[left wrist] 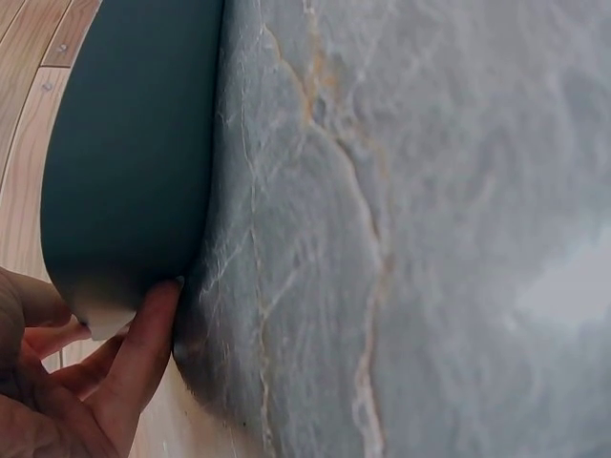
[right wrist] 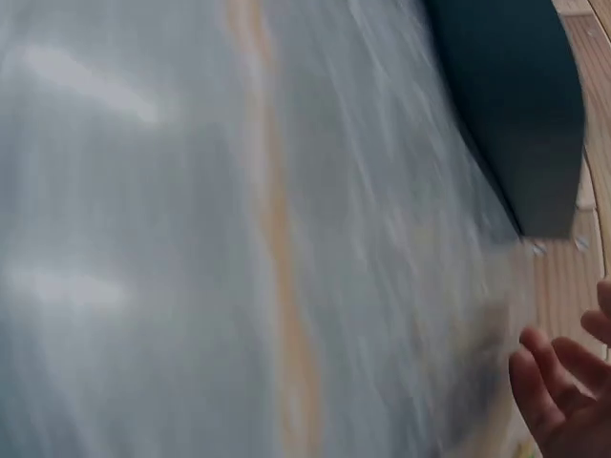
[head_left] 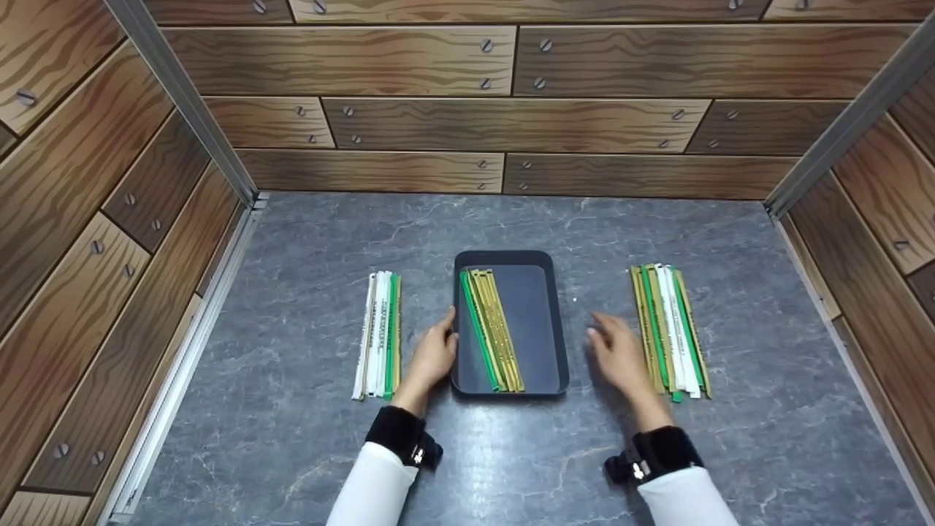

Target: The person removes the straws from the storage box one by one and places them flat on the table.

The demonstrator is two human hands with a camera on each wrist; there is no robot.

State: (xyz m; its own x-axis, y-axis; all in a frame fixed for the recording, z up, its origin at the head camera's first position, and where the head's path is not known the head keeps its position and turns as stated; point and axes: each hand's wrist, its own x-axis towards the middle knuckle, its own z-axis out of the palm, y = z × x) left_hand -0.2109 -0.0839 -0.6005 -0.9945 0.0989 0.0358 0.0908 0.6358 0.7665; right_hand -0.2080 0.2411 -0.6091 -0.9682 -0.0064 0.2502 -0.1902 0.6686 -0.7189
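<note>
In the head view a dark grey rectangular tray [head_left: 537,321] lies on the floor surface. Inside it, along the left side, are a green stick packet [head_left: 478,332] and several gold stick packets [head_left: 500,332]. My left hand [head_left: 432,354] touches the outside of the tray's left wall. The left wrist view shows its thumb [left wrist: 148,334] against the lower edge of the tray wall [left wrist: 134,153]. Apart from the tray's right side, my right hand [head_left: 619,354] hovers with loosely bent fingers and holds nothing. In the right wrist view its fingers [right wrist: 535,382] are spread near the tray's corner.
A row of white, green and gold packets [head_left: 380,336] lies left of the left hand. Another mixed row of packets [head_left: 670,329] lies just right of the right hand. Wood-patterned panels [head_left: 504,124] with metal corner posts [head_left: 212,146] enclose the grey marbled surface [head_left: 292,365].
</note>
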